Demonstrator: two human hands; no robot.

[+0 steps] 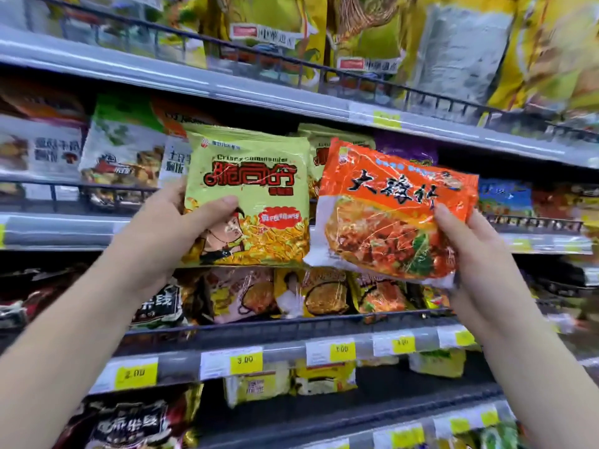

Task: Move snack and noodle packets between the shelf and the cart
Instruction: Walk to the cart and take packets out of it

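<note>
- The left packet (249, 196), in the left hand (158, 231), is just beside the right packet (389, 215), in the right hand (476, 254).
- Both are in front of the shelf (64, 228) rows.
- Price tags (244, 361) lie below them on a shelf edge.

A shop: stocked shelves (97, 66) edged with yellow price tags (245, 360).

Store shelf (162, 76), several tiers, grey front edges w/ black wire rails (97, 189). Top tier: big yellow bags (278, 17). Mid tier: white, green & orange noodle packs (123, 153). Next down: yellow & black packs (321, 296). Yellow price tags (245, 360) on that tier's edge.
</note>
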